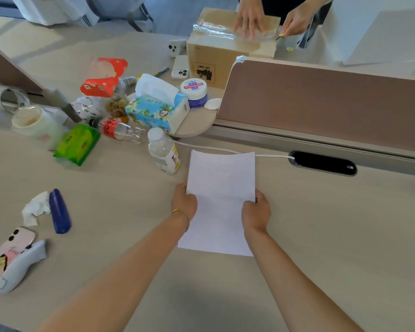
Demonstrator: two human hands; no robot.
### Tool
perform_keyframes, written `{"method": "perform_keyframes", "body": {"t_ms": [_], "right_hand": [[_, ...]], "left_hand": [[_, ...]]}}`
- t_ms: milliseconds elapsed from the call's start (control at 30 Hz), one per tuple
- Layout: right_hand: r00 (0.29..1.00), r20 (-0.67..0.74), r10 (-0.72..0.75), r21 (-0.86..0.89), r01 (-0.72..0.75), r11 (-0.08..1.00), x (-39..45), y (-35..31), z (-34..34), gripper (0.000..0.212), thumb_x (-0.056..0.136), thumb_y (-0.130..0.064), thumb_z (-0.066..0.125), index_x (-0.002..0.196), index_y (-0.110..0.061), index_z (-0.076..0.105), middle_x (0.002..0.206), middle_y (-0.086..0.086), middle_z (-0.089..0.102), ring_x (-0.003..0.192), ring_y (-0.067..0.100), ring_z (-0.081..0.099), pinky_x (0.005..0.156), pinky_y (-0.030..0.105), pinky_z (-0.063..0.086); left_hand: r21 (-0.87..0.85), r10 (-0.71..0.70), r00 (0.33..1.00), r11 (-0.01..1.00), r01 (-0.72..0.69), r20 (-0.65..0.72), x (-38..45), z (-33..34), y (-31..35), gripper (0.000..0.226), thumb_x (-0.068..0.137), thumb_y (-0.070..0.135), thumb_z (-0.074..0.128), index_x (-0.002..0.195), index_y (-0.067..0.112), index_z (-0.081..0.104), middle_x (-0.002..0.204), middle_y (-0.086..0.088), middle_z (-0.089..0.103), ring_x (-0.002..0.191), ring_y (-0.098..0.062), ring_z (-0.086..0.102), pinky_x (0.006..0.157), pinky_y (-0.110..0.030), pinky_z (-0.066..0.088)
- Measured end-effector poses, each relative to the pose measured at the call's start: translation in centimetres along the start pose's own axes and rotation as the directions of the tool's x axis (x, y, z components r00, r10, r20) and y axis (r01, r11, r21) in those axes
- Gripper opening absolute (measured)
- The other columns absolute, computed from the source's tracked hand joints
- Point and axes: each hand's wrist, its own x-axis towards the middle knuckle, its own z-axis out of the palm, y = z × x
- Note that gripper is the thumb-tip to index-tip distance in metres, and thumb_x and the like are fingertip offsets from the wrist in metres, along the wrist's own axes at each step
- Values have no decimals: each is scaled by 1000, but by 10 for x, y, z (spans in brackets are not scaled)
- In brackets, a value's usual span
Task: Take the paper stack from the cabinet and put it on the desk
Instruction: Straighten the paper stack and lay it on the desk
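A white paper stack (221,188) lies flat over the beige desk (333,236), near its middle. My left hand (184,202) grips the stack's left edge and my right hand (256,213) grips its right edge, both about halfway along. The far end of the stack reaches a white cable (271,155). Whether the stack rests fully on the desk or hovers just above it, I cannot tell. No cabinet is in view.
A plastic bottle (163,150) stands just left of the paper. Tissue box (156,109), green pack (78,144), jars and wrappers crowd the back left. A blue case (59,210) and phone (17,248) lie left. A partition (321,101) and black cable slot (322,162) sit right; another person's hands (249,17) tape a cardboard box (216,58).
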Motion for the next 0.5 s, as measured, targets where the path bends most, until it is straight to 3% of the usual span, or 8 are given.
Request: {"method": "perform_keyframes", "body": {"t_ms": [67, 133, 233, 300, 400, 500], "right_hand": [[1000, -18, -8, -9, 8, 1000, 6, 6, 1, 54, 70, 0, 37, 109, -5, 73, 113, 21, 71, 66, 15, 53, 65, 24, 45], [999, -32, -11, -33, 9, 999, 7, 7, 1, 53, 71, -3, 39, 115, -2, 69, 120, 20, 62, 72, 17, 52, 74, 28, 45], [1000, -27, -11, -112, 8, 994, 2, 6, 2, 67, 86, 5, 43, 151, -9, 52, 145, 9, 52, 108, 23, 60, 94, 34, 50], [999, -20, -27, -158, 23, 987, -2, 9, 4, 79, 87, 3, 45, 164, -14, 33, 154, 7, 51, 132, 29, 58, 107, 43, 51], [999, 6, -54, -235, 54, 970, -4, 18, 8, 88, 82, -1, 44, 166, -16, 25, 155, 9, 56, 138, 37, 56, 106, 50, 53], [998, 24, -59, -281, 64, 958, -9, 21, 7, 92, 78, -10, 41, 167, -20, 22, 152, 10, 56, 134, 40, 58, 101, 52, 56]], "left_hand": [[-32, 10, 1000, 999, -11, -13, 2, 3, -1, 53, 79, -2, 32, 120, 14, 62, 112, -10, 61, 88, -18, 57, 83, -26, 45], [-32, 9, 1000, 999, -9, -12, -1, 3, 1, 56, 82, -6, 32, 126, 14, 59, 112, -9, 51, 90, -14, 54, 83, -23, 41], [-28, 18, 1000, 999, -18, -11, -7, 3, 1, 71, 90, -2, 37, 155, 24, 29, 135, -1, 45, 125, -21, 48, 107, -27, 33], [-10, 41, 999, 999, -42, -34, -11, 6, 0, 77, 92, 1, 41, 160, 26, 15, 125, 2, 46, 118, -22, 49, 111, -34, 36], [-15, 59, 998, 998, -60, -35, -15, 10, -1, 77, 94, 6, 41, 161, 27, 9, 121, 5, 40, 108, -16, 45, 100, -29, 36], [-3, 56, 998, 998, -56, -38, -13, 11, -4, 75, 95, 11, 40, 161, 29, 9, 146, -4, 44, 128, -24, 48, 98, -27, 32]]}}
